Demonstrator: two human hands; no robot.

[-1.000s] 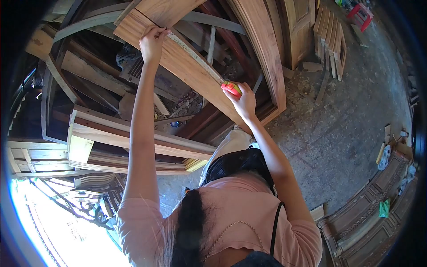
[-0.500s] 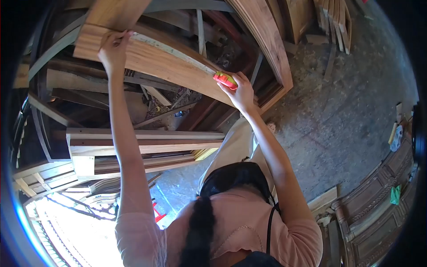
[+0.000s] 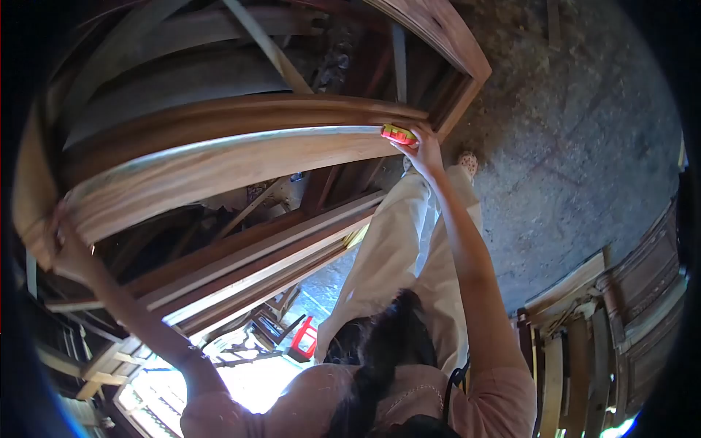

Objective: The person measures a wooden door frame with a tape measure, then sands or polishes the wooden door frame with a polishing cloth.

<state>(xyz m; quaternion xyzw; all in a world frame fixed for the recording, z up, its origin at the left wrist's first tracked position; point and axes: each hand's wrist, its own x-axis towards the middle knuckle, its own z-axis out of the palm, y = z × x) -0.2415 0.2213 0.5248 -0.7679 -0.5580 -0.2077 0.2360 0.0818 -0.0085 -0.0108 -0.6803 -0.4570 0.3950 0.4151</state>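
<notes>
A red and yellow-green tape measure (image 3: 399, 135) is gripped in my right hand (image 3: 423, 151), at the right end of a long wooden board (image 3: 241, 164). Its pale blade (image 3: 248, 136) stretches left along the board's upper edge. Over at the board's far left end, my left hand (image 3: 69, 244) is closed near the corner, where the blade leads. Those fingers are dim and slightly blurred, and the blade's tip is hard to make out. The board belongs to a wooden frame, and a darker moulded rail (image 3: 241, 117) runs just behind it.
Below the board are stacked wooden lengths (image 3: 270, 252). Another frame corner (image 3: 475, 69) juts out at upper right over the concrete floor (image 3: 555, 175). A red object (image 3: 304, 337) stands low at centre left. Carved dark panels (image 3: 646, 299) and upright planks (image 3: 577, 365) lie at right.
My left hand has moved left and down in view to the board's far end, and the view has shifted. My right hand still grips the tape measure, a little further right.
</notes>
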